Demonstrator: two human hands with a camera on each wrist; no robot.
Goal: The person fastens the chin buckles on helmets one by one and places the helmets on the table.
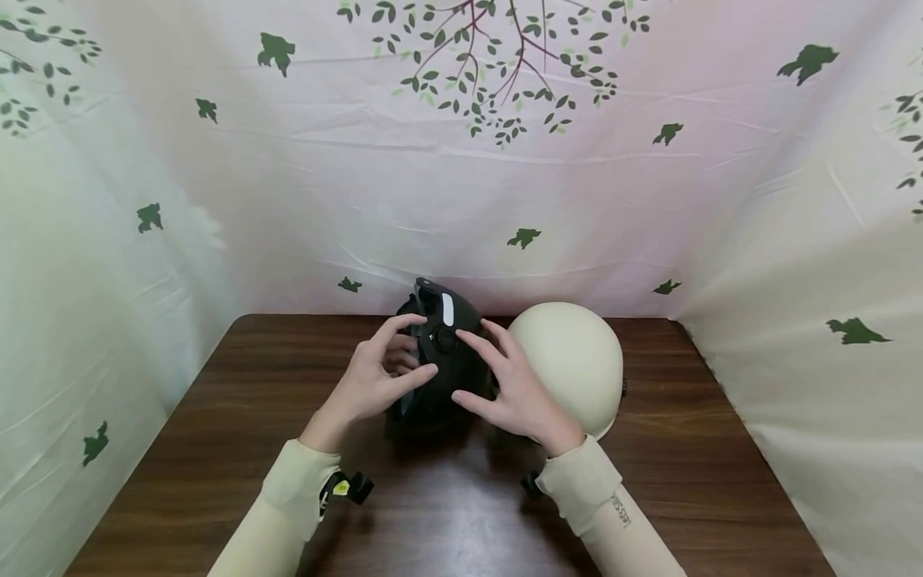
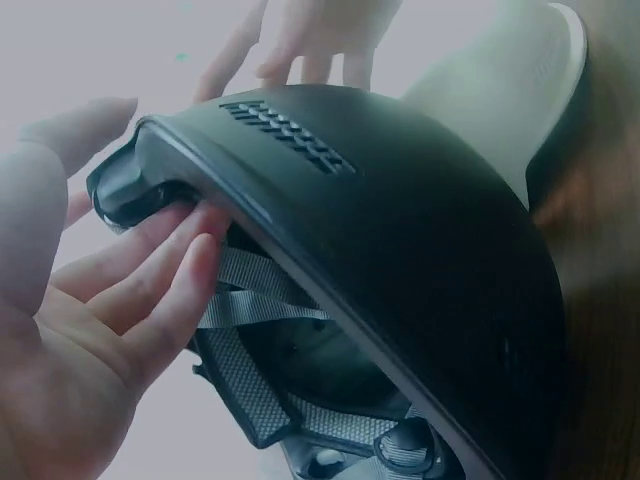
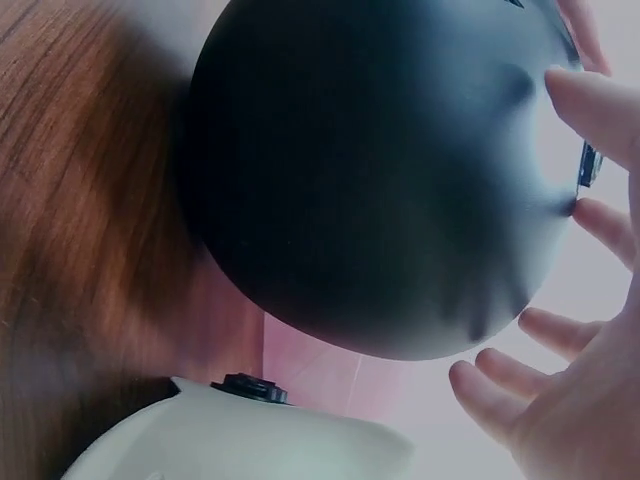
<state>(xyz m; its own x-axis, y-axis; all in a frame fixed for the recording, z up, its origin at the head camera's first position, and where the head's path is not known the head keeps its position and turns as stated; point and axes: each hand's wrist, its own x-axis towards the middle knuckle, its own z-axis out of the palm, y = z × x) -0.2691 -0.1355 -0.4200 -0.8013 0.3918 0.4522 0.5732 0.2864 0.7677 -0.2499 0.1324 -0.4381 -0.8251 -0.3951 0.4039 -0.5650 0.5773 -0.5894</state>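
A black helmet (image 1: 461, 361) lies on its side at the table's back, its opening turned left. A round knob (image 1: 443, 340) and a white oblong mark (image 1: 448, 309) show on its upward side. My left hand (image 1: 375, 377) is at the opening; the left wrist view shows its fingers (image 2: 180, 260) fairly straight, touching the inside of the rim near grey straps (image 2: 262, 290). My right hand (image 1: 515, 385) spreads over the outer shell. Its fingertips are at the shell in the right wrist view, some visibly apart from it. Whether the rest touch, I cannot tell.
A cream helmet (image 1: 570, 361) rests dome up just right of the black one, close behind my right hand. Under both is a dark wooden table (image 1: 461, 513). White cloth (image 1: 447, 200) with leaf and bird prints hangs behind and along the sides.
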